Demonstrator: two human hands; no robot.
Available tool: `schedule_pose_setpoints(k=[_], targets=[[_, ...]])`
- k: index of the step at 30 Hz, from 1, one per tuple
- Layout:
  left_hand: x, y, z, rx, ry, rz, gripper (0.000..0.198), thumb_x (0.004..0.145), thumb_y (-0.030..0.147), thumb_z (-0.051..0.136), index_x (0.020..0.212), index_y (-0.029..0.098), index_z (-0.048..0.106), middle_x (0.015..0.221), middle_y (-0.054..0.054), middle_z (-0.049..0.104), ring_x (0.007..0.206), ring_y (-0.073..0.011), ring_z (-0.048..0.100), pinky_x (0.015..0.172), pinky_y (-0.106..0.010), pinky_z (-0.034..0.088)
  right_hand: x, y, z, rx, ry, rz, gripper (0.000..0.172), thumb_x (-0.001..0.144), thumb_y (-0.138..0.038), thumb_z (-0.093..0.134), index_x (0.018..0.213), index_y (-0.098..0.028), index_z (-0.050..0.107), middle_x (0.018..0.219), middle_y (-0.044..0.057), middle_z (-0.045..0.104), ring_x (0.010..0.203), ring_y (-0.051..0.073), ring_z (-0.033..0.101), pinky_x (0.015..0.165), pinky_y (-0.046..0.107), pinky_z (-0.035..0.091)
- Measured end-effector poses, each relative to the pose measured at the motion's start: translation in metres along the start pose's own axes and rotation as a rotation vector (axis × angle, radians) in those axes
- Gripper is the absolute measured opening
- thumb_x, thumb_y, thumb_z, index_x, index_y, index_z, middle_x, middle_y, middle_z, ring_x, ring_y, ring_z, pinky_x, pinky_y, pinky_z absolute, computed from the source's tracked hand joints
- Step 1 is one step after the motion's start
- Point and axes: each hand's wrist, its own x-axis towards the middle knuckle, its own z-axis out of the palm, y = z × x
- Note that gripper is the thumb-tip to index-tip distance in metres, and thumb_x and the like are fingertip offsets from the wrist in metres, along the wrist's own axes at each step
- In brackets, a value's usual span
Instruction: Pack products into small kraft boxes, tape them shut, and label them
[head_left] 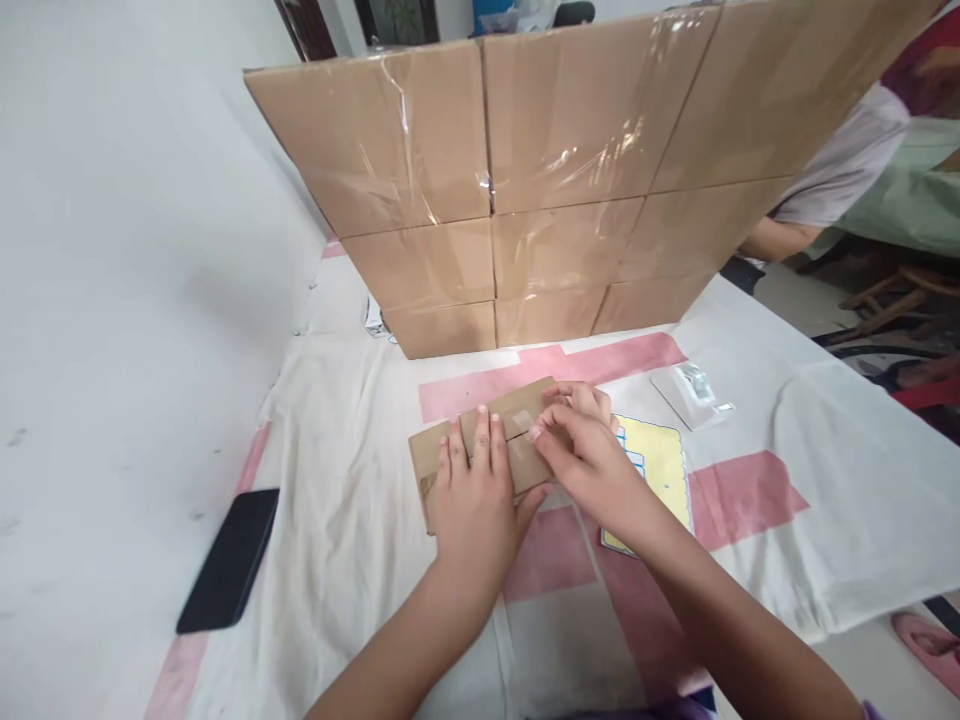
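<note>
A flat brown cardboard piece [529, 465] lies on the cloth-covered table in front of me. My left hand [478, 500] rests on its left half, palm down, with the fingers spread. At its right part, my right hand [581, 440] has thumb and forefinger pinched at the edge of a small clear tape piece [522, 421]; whether the tape is between the fingertips is too small to tell. A yellow sheet with blue drawn shapes [660, 470] lies partly under my right hand and forearm.
A tall taped cardboard panel [562, 150] stands across the back. A black phone [229, 560] lies at the left by the wall. A small white box [691, 393] sits at the right. Another person's arm [784, 238] shows behind the panel's right side.
</note>
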Motion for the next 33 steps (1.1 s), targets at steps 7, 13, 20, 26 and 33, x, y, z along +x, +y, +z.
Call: schedule_pose_setpoints(k=[7,13,20,26,33], targets=[[-0.006,0.005,0.0,-0.066,0.065,0.01,0.058,0.093,0.045,0.059,0.143,0.016,0.055,0.149,-0.018,0.055,0.142,-0.041,0.047,0.111,-0.057,0.047,0.004,-0.007,0.024,-0.155,-0.01,-0.019,0.032,0.102,-0.029,0.041,0.072,-0.021,0.051,0.14,0.008,0.05,0.129,0.035,0.039,0.106,0.063,0.031],[0.013,-0.04,-0.031,-0.303,-0.025,0.098,0.02,0.094,0.036,0.062,0.107,0.029,0.075,0.12,-0.006,0.07,0.105,-0.0258,0.068,0.085,-0.042,0.056,0.004,-0.005,0.026,-0.2,-0.056,0.007,0.031,0.1,-0.024,0.04,0.071,-0.021,0.049,0.146,0.007,0.045,0.13,0.036,0.036,0.103,0.066,0.032],[0.035,-0.052,-0.025,-0.478,-0.077,-0.09,0.013,0.088,0.035,0.072,0.088,0.024,0.065,0.087,0.001,0.066,0.082,-0.0183,0.06,0.074,-0.035,0.047,0.001,-0.006,0.028,-0.218,-0.036,-0.033,0.028,0.099,-0.02,0.043,0.072,-0.021,0.05,0.147,0.008,0.045,0.135,0.038,0.032,0.105,0.072,0.028],[0.039,-0.055,-0.025,-0.523,-0.127,-0.059,0.018,0.093,0.04,0.064,0.105,0.027,0.068,0.086,0.0,0.065,0.082,-0.0185,0.059,0.075,-0.035,0.046,0.0,-0.007,0.027,-0.216,-0.039,-0.037,0.027,0.098,-0.021,0.042,0.071,-0.022,0.05,0.145,0.01,0.046,0.136,0.039,0.033,0.104,0.073,0.029],[0.05,-0.058,-0.042,-0.667,-0.26,-0.084,0.017,0.091,0.038,0.064,0.103,0.03,0.073,0.086,0.0,0.066,0.084,-0.0188,0.061,0.076,-0.035,0.047,0.0,-0.008,0.028,-0.226,-0.031,-0.036,0.025,0.096,-0.019,0.043,0.072,-0.022,0.049,0.144,0.013,0.046,0.139,0.039,0.031,0.107,0.071,0.027]])
